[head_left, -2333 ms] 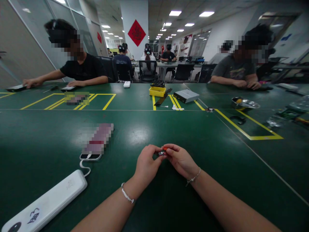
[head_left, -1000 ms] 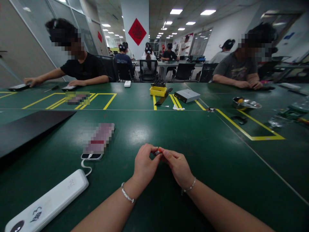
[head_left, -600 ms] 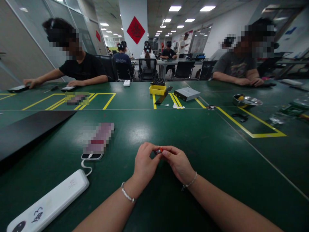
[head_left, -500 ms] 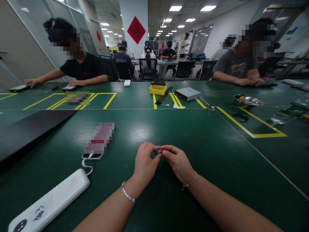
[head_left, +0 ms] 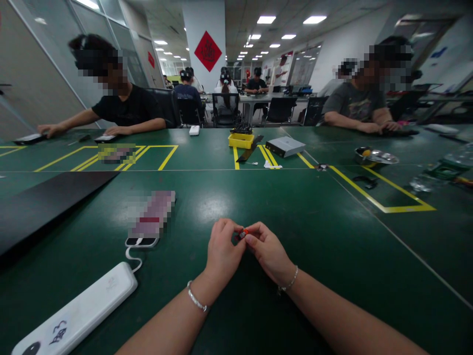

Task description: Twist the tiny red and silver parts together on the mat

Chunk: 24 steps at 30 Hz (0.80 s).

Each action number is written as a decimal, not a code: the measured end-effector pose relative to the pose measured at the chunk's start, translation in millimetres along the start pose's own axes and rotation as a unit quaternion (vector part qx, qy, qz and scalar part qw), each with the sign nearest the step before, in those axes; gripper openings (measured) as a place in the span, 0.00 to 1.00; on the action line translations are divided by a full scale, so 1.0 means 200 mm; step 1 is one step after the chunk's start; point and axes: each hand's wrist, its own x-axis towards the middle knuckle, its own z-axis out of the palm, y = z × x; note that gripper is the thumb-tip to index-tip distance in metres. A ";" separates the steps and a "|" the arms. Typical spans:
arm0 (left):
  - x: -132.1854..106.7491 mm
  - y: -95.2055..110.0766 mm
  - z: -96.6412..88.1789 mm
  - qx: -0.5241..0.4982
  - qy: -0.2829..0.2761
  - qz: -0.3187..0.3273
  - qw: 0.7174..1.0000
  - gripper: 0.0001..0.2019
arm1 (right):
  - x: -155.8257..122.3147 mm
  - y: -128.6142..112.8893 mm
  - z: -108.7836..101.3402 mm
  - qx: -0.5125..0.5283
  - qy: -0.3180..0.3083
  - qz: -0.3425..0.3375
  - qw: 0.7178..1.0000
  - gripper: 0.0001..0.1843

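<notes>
A small orange-red and grey piece is pinched between the fingertips of both hands, just above the green table. It is too small, and too much covered by fingers, for its kind to be told. My left hand grips its left side with thumb and fingers. From the other side, my right hand holds it between thumb and index finger. The fingertips of the two hands nearly touch.
On the left lie a phone with a white cable, a long white power bank and a black panel. Farther back are a yellow tray, a grey box and a metal bowl. Two people sit across the table.
The small piece has tilted slightly between my fingers, and my right hand has shifted a little left. Both hands still hold it. The whole view has moved slightly.
</notes>
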 end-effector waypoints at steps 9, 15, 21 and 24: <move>0.00 0.01 0.03 -0.042 -0.035 0.021 0.998 0.14 | 0.01 -0.04 -0.02 0.049 0.026 0.021 0.998 0.13; 0.00 -0.03 0.05 -0.066 -0.072 -0.024 0.995 0.14 | 0.10 -0.26 -0.33 -0.184 0.188 -0.079 0.961 0.18; 0.02 -0.07 0.05 -0.069 -0.085 -0.037 0.993 0.10 | -0.12 -0.65 -0.93 -0.688 0.388 0.018 0.613 0.15; 0.02 -0.06 0.05 -0.062 -0.097 -0.031 0.993 0.07 | -0.31 -0.74 -1.27 -0.707 0.456 0.140 0.523 0.14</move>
